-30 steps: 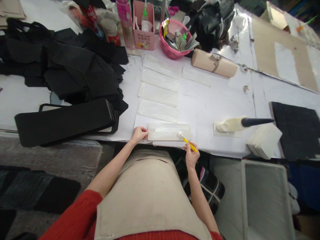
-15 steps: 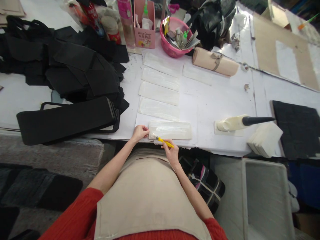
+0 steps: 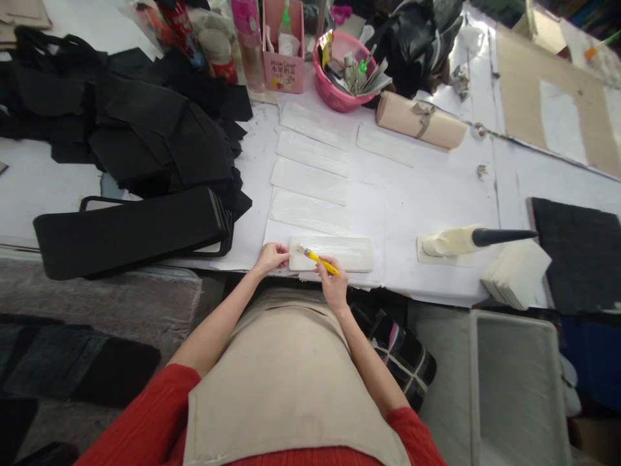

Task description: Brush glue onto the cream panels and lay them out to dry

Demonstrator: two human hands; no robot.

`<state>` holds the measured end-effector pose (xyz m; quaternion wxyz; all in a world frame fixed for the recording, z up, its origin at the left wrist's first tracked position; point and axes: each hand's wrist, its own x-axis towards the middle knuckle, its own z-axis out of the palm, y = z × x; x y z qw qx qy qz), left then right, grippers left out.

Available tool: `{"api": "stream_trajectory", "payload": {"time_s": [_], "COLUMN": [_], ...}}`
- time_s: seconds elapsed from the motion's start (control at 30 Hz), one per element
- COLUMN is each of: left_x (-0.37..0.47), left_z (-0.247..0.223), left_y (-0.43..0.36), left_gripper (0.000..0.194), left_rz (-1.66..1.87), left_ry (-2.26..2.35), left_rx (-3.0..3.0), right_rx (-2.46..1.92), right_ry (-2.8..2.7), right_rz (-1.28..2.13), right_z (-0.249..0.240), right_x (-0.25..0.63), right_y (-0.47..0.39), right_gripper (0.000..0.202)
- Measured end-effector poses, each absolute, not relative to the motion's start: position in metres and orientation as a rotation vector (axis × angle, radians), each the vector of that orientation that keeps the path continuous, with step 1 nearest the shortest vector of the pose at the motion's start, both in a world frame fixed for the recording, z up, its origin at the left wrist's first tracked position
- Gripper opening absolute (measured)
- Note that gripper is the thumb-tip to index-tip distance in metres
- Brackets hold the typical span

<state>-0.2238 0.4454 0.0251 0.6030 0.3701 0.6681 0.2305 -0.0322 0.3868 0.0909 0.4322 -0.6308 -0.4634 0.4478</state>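
Note:
A yellow-handled brush (image 3: 326,264) is held in my right hand (image 3: 334,281), its bristles on the left part of a white rectangular piece (image 3: 347,254) near the table's front edge. The piece looks streaked and shiny. At its left end my left hand (image 3: 273,257) rests with thumb and forefinger pinched together; whether anything is between them is too small to tell. Beyond the piece several similar white strips (image 3: 309,181) lie in a column, with one more strip (image 3: 383,145) to their right.
Black pieces (image 3: 136,129) and long black panels (image 3: 130,233) cover the left. A white bottle with a black nozzle (image 3: 453,241) lies right, beside white pieces (image 3: 517,273) and a black stack (image 3: 577,252). Behind are a pink basin (image 3: 339,97) and a beige roll (image 3: 420,121).
The brush in my right hand has moved up and slightly away from the table's front edge, across the white piece's left part. My left hand has stayed at the piece's left end.

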Motion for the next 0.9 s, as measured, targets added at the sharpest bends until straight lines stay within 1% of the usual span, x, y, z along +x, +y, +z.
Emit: {"api": "stream_trajectory", "payload": {"time_s": [0.17, 0.3, 0.37, 0.5, 0.67, 0.77, 0.83, 0.9], "left_x": [-0.223, -0.223, -0.223, -0.224, -0.223, -0.223, -0.224, -0.225], "left_z": [0.026, 0.025, 0.024, 0.022, 0.024, 0.025, 0.026, 0.026], "left_y": [0.445, 0.443, 0.443, 0.442, 0.442, 0.442, 0.443, 0.443], "left_gripper": [0.009, 0.012, 0.012, 0.009, 0.01, 0.01, 0.011, 0.013], "left_rz": [0.549, 0.56, 0.558, 0.56, 0.563, 0.558, 0.55, 0.544], "left_ry": [1.544, 1.537, 1.542, 1.565, 1.567, 1.564, 1.552, 1.543], "left_rx": [0.819, 0.823, 0.829, 0.865, 0.879, 0.868, 0.854, 0.846], "right_rx": [-1.565, -1.601, -1.598, -1.644, -1.808, -1.887, -1.881, -1.832], "right_ry": [-1.028, -1.028, -1.056, -1.13, -0.907, -0.819, -0.847, -0.952], "right_rz": [1.215, 1.313, 1.3, 1.07, 0.76, 0.574, 0.534, 0.615], "right_z": [0.069, 0.069, 0.071, 0.068, 0.06, 0.066, 0.074, 0.08], "right_x": [-0.049, -0.037, -0.032, -0.014, 0.052, 0.081, 0.076, 0.053], "right_y": [0.397, 0.382, 0.379, 0.382, 0.379, 0.373, 0.368, 0.365], "right_gripper": [0.028, 0.028, 0.028, 0.028, 0.032, 0.033, 0.033, 0.032]}}
